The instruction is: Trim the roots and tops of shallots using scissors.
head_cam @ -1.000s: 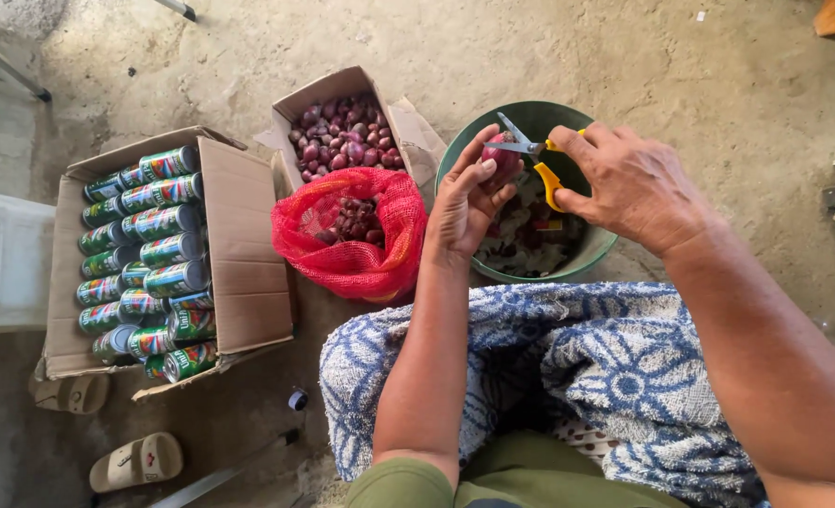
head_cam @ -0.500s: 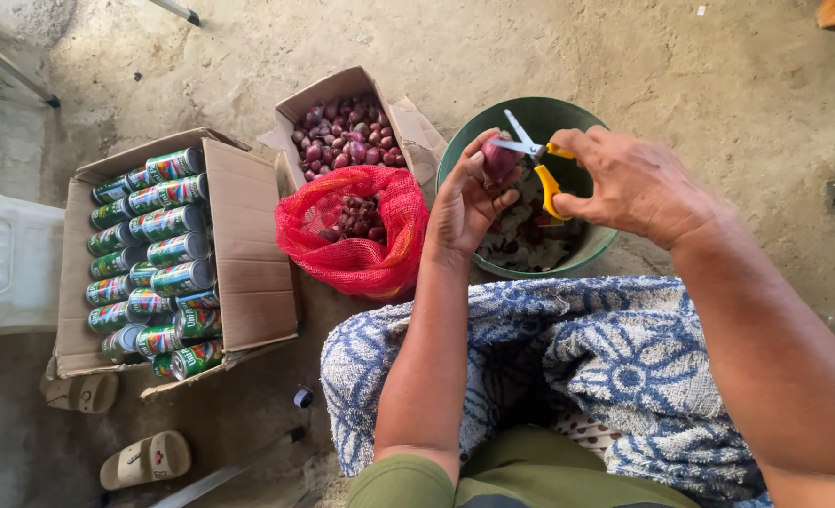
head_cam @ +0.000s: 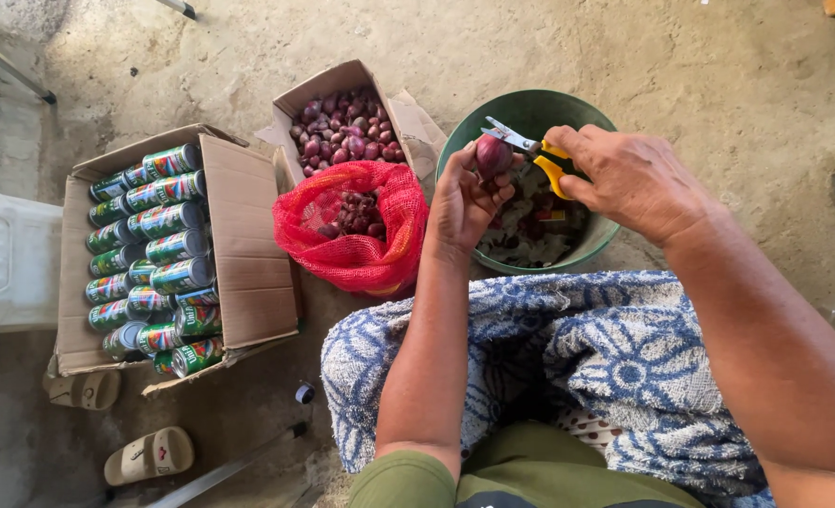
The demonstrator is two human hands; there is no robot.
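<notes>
At the far left edge a white plastic container (head_cam: 8,259) sits on the concrete floor (head_cam: 718,66). Just right of it, an open cardboard box (head_cam: 248,254) holds rows of green-labelled cans (head_cam: 149,249) lying on their sides; two sandals (head_cam: 149,454) lie below it in the lower left. Toward the upper middle, a smaller cardboard carton (head_cam: 342,80) is filled with red shallots (head_cam: 347,132), and just below it a red mesh bag (head_cam: 352,249) stands open with more shallots inside.

Right of the bag, the left hand (head_cam: 460,202) has its grip clamped on a single shallot (head_cam: 493,155), thumb and fingertips closed round its lower part, held above the left rim of the green bowl (head_cam: 464,141). The shallot's long axis runs up and down the frame, its tip toward the top. Scissors (head_cam: 530,150) with yellow handles lie slanted, blades pointing to the upper left and just above the shallot's tip. The right hand (head_cam: 634,179) has its grip closed on the handles. The bowl holds peelings. A blue-and-white patterned cloth (head_cam: 615,367) covers the lap in the lower right.
</notes>
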